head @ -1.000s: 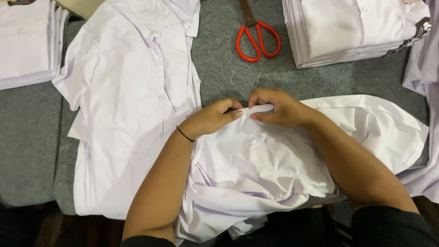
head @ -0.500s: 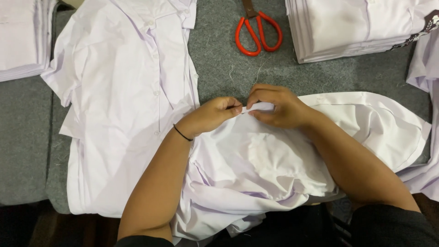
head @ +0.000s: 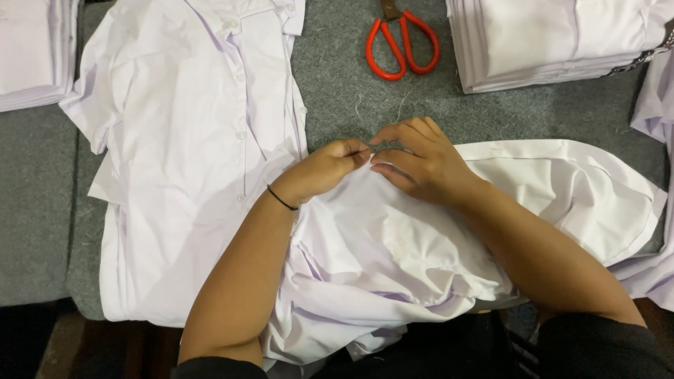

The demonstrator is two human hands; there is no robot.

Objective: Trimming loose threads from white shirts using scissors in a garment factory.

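Observation:
A crumpled white shirt (head: 393,260) lies in front of me on the grey felt table (head: 337,84). My left hand (head: 319,172), with a thin black band at the wrist, pinches the shirt's upper edge. My right hand (head: 421,161) meets it fingertip to fingertip, pinching the same bit of fabric between thumb and fingers. The exact spot they hold is hidden by the fingers.
A pile of white buttoned shirts (head: 189,147) lies flat to the left. Red-handled scissors (head: 401,43) rest at the top centre. Folded white shirt stacks sit at the top right (head: 554,42) and top left (head: 31,56). More white cloth (head: 656,105) hangs at the right edge.
The small strip of fabric seen between the fingers earlier is now covered, as my right hand's fingers have closed over it. Both hands stay in the same place on the shirt.

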